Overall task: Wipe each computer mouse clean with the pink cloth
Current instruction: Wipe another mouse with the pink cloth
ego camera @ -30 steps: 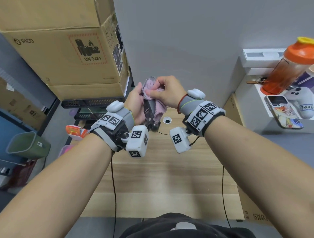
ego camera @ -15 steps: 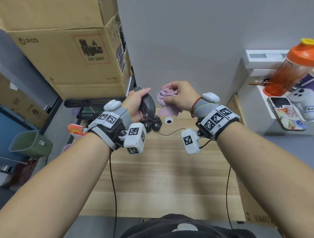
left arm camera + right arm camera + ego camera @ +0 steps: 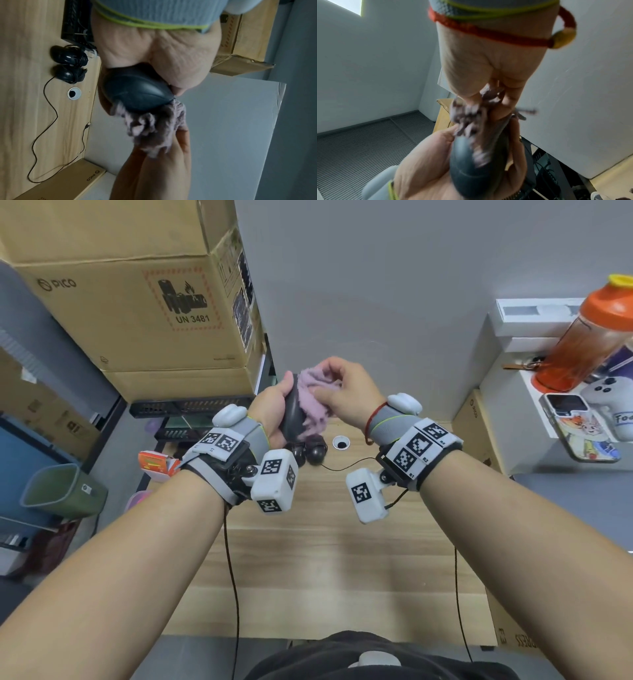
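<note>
The left hand (image 3: 270,409) is raised above the far end of the tabletop (image 3: 325,559), its fingers and thumb curled round a dark grey computer mouse (image 3: 293,414) held on edge, so that the mouse's curved back faces the right hand (image 3: 349,392). That hand bunches the pink cloth (image 3: 313,402) in curled fingers and presses it against the mouse's back; the wrist views show the cloth (image 3: 150,124) touching the front end of the mouse (image 3: 137,92) and blurred. Below the 2 hands, 2 more black mice (image 3: 68,65) lie side by side on the tabletop, touching, with thin cords trailing from them. Just right of those lies a round cable hole (image 3: 341,443). Stacked cardboard boxes (image 3: 137,302) stand beyond the left hand.
</note>
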Demonstrator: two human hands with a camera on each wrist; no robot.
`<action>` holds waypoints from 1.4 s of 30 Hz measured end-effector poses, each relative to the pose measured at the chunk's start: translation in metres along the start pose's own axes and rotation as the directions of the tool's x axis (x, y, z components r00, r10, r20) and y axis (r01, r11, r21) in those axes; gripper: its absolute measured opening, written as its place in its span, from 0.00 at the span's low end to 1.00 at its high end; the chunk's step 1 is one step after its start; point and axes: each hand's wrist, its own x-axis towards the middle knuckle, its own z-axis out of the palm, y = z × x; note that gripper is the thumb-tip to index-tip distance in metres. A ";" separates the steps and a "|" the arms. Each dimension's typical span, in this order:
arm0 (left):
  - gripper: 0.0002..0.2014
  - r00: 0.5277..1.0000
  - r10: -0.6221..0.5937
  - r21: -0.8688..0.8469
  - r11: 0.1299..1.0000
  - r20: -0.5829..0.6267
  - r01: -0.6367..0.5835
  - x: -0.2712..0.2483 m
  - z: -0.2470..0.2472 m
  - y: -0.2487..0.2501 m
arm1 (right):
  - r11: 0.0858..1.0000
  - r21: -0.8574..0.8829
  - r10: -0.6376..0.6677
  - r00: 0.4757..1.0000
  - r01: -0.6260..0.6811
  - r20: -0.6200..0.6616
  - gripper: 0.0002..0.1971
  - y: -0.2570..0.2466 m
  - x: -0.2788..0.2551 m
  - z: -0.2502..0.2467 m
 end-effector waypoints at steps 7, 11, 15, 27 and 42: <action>0.28 0.992 0.084 -0.122 0.988 -0.093 -0.095 0.005 0.001 0.010 | 0.987 -0.047 -0.145 0.978 0.153 0.149 0.07 -0.009 -0.004 0.005; 0.21 0.977 0.111 -0.118 0.984 -0.180 -0.133 0.009 -0.003 0.020 | 0.974 -0.078 -0.182 0.937 0.214 0.299 0.08 -0.004 -0.010 0.005; 0.20 0.981 0.121 -0.109 0.985 -0.150 -0.138 0.007 0.000 0.016 | 0.992 -0.045 -0.111 0.989 0.116 0.100 0.14 -0.003 0.005 -0.002; 0.17 0.962 0.134 -0.132 0.977 -0.240 -0.169 0.010 0.001 0.012 | 0.991 -0.080 -0.074 0.946 0.104 0.316 0.10 -0.005 -0.002 -0.010; 0.20 0.967 0.117 -0.166 0.974 -0.226 -0.157 0.010 -0.003 0.016 | 0.973 -0.202 -0.067 0.977 0.109 0.203 0.06 -0.009 0.000 -0.012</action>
